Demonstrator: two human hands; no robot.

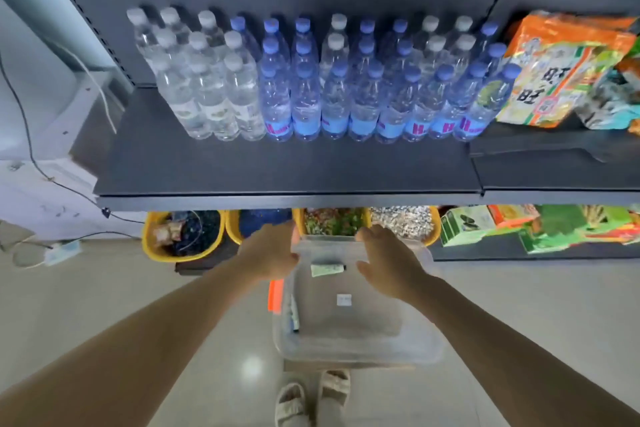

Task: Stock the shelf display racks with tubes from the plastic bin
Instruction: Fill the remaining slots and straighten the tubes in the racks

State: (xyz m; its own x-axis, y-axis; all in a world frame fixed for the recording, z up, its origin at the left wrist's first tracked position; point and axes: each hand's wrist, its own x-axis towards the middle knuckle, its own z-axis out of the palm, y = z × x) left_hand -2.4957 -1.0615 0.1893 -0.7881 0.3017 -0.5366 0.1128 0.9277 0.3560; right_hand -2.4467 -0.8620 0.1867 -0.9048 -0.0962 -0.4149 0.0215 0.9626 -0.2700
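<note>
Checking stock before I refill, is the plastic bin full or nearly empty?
Nearly empty: the plastic bin shows mostly bare floor, one pale tube lying inside.

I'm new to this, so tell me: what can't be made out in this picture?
- Head view: print on the green tube in the plastic bin, too small.
- Lower shelf's yellow tubs, cut off by the upper shelf.
- Left hand fingers, blurred at the bin's far rim.

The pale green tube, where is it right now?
In the head view, the pale green tube lies inside the clear plastic bin near its far end, between the left hand and the right hand.
</note>
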